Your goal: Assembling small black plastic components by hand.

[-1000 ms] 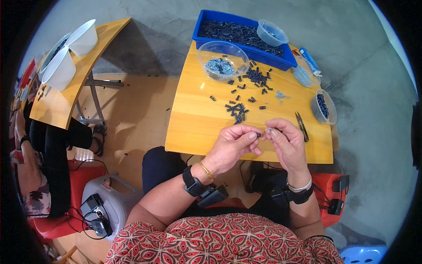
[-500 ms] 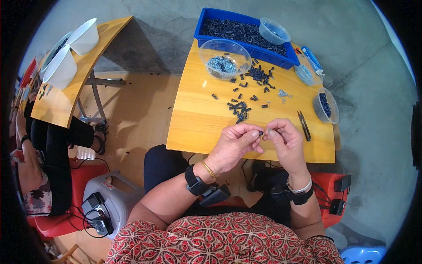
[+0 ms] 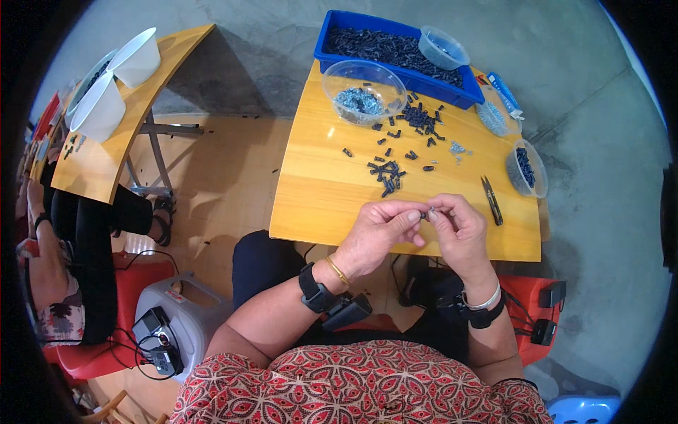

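My left hand and my right hand meet over the near edge of a small yellow wooden table. Their fingertips pinch one small black part between them. What exactly each finger grips is too small to tell. Several loose black parts lie scattered on the table just beyond my hands. A pair of small black snips lies to the right of my right hand.
At the table's far edge stand a blue tray of black parts, a clear bowl with silvery bits, and small clear tubs on the right. Another person sits at a second yellow table with white tubs on the left.
Both hands stay together at the table's near edge; the fingers shifted only slightly on the small part.
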The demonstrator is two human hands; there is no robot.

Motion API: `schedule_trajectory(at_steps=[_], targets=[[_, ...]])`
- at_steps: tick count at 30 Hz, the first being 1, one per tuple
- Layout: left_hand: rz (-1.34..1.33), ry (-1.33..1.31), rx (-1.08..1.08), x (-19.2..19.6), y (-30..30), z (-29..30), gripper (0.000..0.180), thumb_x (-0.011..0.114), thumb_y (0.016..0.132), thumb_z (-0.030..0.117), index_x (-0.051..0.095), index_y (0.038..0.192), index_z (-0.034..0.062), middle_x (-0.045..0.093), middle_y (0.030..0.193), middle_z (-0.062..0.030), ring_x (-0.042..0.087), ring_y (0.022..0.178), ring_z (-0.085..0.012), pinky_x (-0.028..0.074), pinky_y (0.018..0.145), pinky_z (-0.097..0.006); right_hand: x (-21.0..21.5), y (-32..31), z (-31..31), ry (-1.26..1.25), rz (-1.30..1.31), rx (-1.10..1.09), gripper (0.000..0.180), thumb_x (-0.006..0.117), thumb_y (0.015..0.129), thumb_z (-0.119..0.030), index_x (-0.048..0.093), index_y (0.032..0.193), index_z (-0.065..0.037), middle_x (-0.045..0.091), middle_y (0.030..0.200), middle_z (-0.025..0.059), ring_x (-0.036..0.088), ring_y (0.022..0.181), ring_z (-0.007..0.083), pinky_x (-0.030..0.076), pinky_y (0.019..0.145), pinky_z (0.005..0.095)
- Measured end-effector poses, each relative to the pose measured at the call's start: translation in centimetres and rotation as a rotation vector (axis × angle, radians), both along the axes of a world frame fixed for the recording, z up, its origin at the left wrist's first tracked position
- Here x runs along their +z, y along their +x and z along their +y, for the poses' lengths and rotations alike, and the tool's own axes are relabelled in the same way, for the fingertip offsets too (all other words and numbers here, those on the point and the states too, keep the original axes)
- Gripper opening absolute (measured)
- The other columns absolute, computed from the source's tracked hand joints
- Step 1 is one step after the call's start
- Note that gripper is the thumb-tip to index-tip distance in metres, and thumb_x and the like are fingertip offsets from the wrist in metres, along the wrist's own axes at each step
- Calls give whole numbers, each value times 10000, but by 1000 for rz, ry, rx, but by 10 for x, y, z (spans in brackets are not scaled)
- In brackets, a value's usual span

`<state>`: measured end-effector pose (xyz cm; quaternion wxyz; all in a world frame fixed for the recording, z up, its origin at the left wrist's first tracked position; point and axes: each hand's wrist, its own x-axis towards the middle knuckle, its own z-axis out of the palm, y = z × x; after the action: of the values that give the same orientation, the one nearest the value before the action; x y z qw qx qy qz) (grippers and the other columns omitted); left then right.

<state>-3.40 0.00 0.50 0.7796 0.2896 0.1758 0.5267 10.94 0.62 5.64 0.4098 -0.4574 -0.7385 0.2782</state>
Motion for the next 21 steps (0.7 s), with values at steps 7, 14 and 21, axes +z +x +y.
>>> schedule_trajectory(at_steps=[7, 14, 21], targets=[[-174, -47, -55, -5, 0, 2, 182, 482, 859, 84, 568, 989, -9, 565, 758, -48, 552, 682, -118, 523, 670, -298, -4, 9, 1, -138, 139, 24, 51, 544, 792, 12, 539, 842, 4, 572, 744, 33, 550, 672, 82, 461, 611, 216], [-167, -64, -36, -4, 1, 1, 159, 491, 850, 69, 570, 971, 4, 577, 768, -53, 572, 715, -127, 529, 702, -322, -4, 9, 0, -252, 361, 32, 61, 534, 815, -20, 536, 869, 8, 558, 751, 30, 539, 675, 91, 467, 635, 221], [-98, -38, -12, -1, 1, 0, 144, 498, 842, 47, 569, 959, 1, 593, 800, -72, 579, 720, -124, 535, 696, -337, -7, 7, 0, -254, 385, 36, 54, 541, 814, -26, 549, 854, 8, 563, 753, 32, 531, 672, 85, 468, 634, 224]])
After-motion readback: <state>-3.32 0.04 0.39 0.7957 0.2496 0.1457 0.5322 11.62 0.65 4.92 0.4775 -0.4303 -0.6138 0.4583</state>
